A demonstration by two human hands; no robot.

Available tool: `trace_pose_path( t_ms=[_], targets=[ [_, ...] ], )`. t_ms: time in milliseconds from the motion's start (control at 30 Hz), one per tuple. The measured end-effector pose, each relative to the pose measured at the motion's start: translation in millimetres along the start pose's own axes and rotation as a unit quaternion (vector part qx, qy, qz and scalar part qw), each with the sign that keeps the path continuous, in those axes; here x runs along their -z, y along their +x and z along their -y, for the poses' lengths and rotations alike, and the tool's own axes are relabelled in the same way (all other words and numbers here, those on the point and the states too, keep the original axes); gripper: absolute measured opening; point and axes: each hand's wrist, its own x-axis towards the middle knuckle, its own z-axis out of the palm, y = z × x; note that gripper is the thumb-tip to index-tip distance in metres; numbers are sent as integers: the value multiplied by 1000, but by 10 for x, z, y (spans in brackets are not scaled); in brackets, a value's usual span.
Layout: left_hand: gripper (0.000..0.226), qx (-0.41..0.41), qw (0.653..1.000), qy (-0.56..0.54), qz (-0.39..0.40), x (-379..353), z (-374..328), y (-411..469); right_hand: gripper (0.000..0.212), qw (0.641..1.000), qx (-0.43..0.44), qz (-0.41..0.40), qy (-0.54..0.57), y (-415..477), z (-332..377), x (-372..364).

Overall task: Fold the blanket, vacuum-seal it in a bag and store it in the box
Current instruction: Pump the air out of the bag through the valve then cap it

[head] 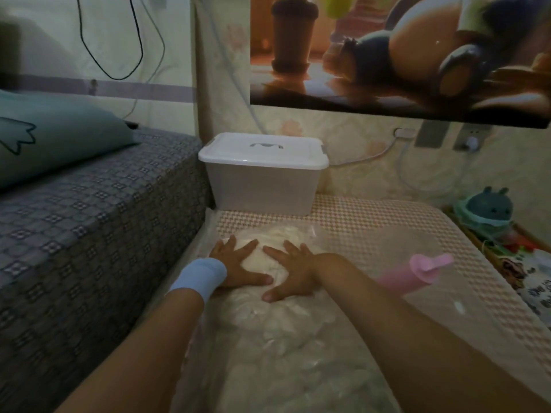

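Note:
A white fluffy blanket point(268, 332) lies inside a clear plastic vacuum bag point(343, 242) on the checked mat. My left hand point(238, 266), with a light blue wristband, and my right hand point(290, 272) both press flat on the far end of the bagged blanket, fingers spread. A pink hand pump point(414, 272) lies on the mat to the right of my right arm. The translucent storage box point(262, 189) with its white lid point(262, 152) shut stands at the far end of the mat, against the wall.
A raised bed point(89, 219) with a patterned blue-grey cover and a teal pillow point(56, 132) borders the mat on the left. A plush toy point(489, 210) and clutter sit at the right edge. Cables hang along the wall behind the box.

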Motion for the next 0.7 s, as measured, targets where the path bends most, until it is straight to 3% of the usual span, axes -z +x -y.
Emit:
trace_pose_path(
  t_ms=[167,300,400,467,500,633,700],
  targets=[
    [112,1,1000,-1,-7,9,-7,14,119,997,21,-42,58,-27,-29,-82],
    [111,55,989,77,-112,-22,-194,-335,117,990,-1,-103,91,-279,52,-163],
    [90,41,969,53,-238,-104,-373,-601,110,980,-43,-160,106,-485,124,-244],
    [69,13,964,36,-262,-183,-414,-725,97,980,-39,-162,111,-667,158,-285],
    [70,3,970,33,-241,-223,-399,-767,95,981,-28,-147,124,-755,154,-320],
    [120,-36,997,44,-44,-299,-158,-767,122,983,-5,-62,173,-1003,56,-486],
    [139,-41,996,75,-17,-355,-92,-688,129,983,1,-73,168,-930,50,-599]
  ],
)
